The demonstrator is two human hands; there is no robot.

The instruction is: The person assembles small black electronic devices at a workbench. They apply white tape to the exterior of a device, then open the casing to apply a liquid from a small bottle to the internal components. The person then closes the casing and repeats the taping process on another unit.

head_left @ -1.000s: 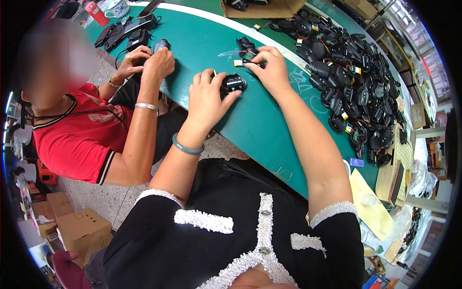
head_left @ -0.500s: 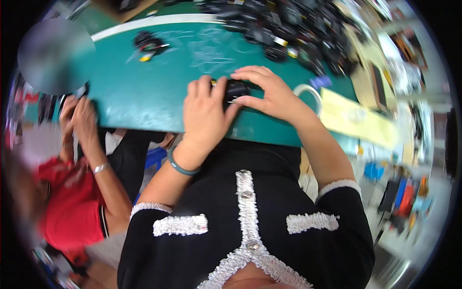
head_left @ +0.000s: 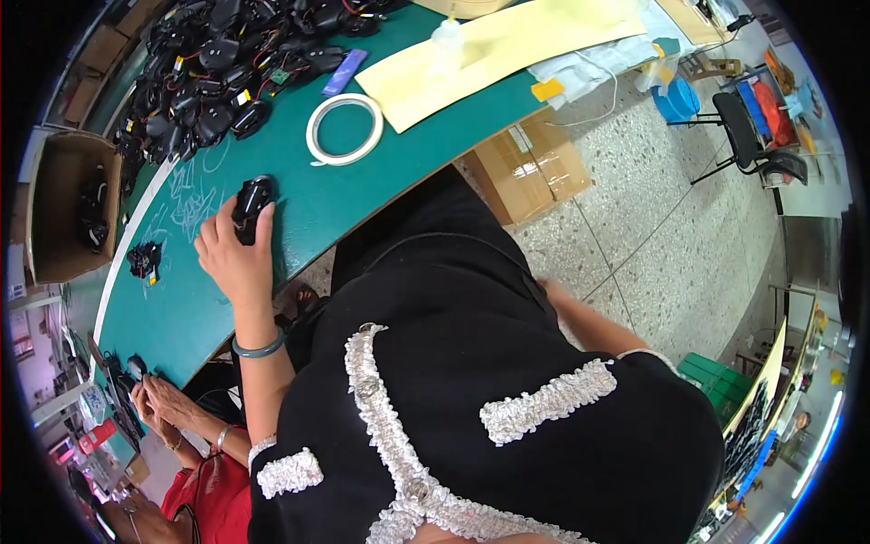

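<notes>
My left hand [head_left: 232, 257] is on the green table with its fingers and thumb around a glossy black computer mouse [head_left: 255, 201]. The fingertips cover part of the mouse's left side. Of my right arm only the forearm [head_left: 591, 323] shows, low at my right side; the hand itself is hidden behind my body. A roll of white tape [head_left: 314, 145] lies to the right of the mouse, apart from it. Left of my left hand sits a small black part with wires and a yellow piece [head_left: 145, 261].
A large heap of black mice and wired parts [head_left: 195, 86] fills the far side. Nearby are a purple block [head_left: 344, 72], a yellow sheet [head_left: 408, 104] and an open carton [head_left: 111, 195]. A closed carton [head_left: 530, 172] stands below the edge. A co-worker's hands [head_left: 168, 403] work at left.
My right hand has left the mouse and dropped to my right side, out of sight. My left hand still holds the mouse. The whole view has turned to the right.
</notes>
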